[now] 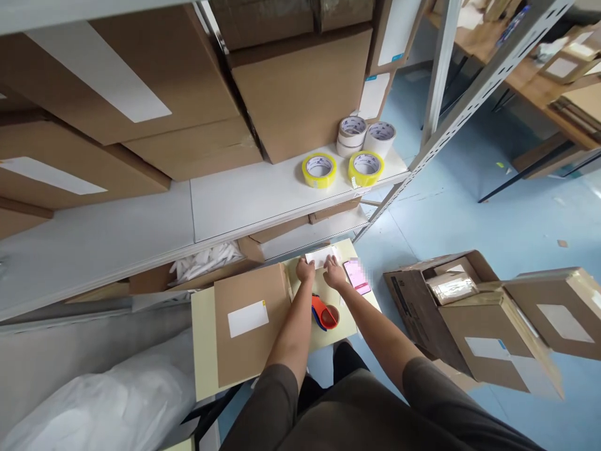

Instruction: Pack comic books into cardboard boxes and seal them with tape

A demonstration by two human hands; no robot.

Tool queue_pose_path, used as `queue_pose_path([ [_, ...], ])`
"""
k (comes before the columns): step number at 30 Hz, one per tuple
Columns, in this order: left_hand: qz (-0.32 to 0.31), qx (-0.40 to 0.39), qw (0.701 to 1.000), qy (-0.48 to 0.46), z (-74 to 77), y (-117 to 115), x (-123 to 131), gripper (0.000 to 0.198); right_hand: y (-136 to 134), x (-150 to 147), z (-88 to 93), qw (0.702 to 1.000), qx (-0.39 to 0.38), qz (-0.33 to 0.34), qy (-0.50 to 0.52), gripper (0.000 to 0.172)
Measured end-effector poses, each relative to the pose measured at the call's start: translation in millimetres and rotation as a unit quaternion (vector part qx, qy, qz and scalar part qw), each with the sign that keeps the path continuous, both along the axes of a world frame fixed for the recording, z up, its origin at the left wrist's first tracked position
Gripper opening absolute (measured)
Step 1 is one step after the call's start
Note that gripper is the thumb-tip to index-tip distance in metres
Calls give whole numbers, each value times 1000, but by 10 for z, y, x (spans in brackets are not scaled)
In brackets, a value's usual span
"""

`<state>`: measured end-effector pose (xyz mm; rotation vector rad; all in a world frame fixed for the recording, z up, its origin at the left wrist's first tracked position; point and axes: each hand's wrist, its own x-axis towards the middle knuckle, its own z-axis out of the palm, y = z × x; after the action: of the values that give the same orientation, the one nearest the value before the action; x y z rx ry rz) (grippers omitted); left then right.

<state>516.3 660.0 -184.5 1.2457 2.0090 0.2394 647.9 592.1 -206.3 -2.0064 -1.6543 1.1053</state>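
Note:
At the far edge of a small pale yellow table (205, 351), my left hand (306, 270) pinches the left end of a flat white piece (319, 256), perhaps a small packet or folded paper. My right hand (334, 274) is at its right end, fingers apart and touching it. A phone with a pink screen (357, 277) lies just right of my right hand. Between my forearms sits a red and blue tape dispenser (323, 313) with a brown roll. Left of my left arm lies a flat cardboard box (248, 357) with a white label.
Above the table, a grey shelf (244, 216) holds large cartons (305, 94), yellow-edged tape rolls (319, 169) and white rolls (381, 134). An open carton of white items (206, 266) is below. Cartons (488, 338) stand on the floor at right; a white plastic bag (117, 401) is at left.

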Motion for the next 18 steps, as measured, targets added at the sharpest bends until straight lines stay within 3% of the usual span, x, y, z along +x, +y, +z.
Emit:
queue_pose_path([
  [4, -6, -1, 1000, -8, 71, -15, -48, 24, -72, 15, 27, 998, 51, -27, 5, 52],
  [8, -37, 36, 998, -21, 245, -90, -89, 24, -86, 70, 152, 986, 64, -141, 59, 59],
  [13, -106, 68, 990, -65, 618, -248, -176, 29, -3, 139, 381, 936, -2, -296, 189, 75],
  [18, -144, 106, 983, -48, 1044, -338, -364, 21, -58, 223, 662, 925, 27, -305, 224, 84],
])
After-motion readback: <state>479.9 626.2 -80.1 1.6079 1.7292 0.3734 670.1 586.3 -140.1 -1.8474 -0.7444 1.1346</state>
